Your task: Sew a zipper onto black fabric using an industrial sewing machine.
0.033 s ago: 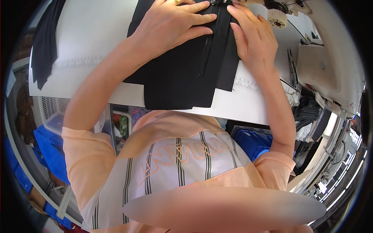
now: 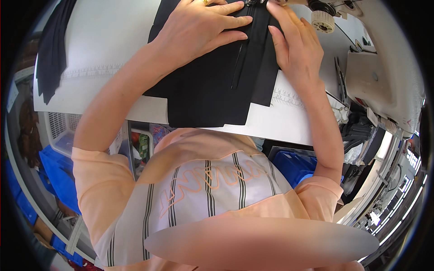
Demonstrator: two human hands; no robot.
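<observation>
A black fabric piece (image 2: 203,95) lies flat on the white table, with a dark zipper (image 2: 238,67) running lengthwise along it. My left hand (image 2: 199,27) rests on the cloth left of the zipper, fingers spread and their tips close to the teeth. On the other side, my right hand (image 2: 298,47) lies over the fabric's right part, fingers stretched toward the metal presser foot (image 2: 257,2) at the top edge. Both hands press on the cloth rather than grip it. Most of the presser foot is cut off by the picture's edge.
The pale sewing machine (image 2: 393,86) with a ridged dial (image 2: 323,20) stands at the right. Tweezers (image 2: 340,79) lie beside it. More black cloth (image 2: 55,49) hangs over the table (image 2: 104,54) at far left. Below are a white basket (image 2: 58,128) and blue bins (image 2: 58,176).
The fingers of my right hand have shifted slightly, the index fingertip nearer the presser foot. My left hand and the fabric look unmoved.
</observation>
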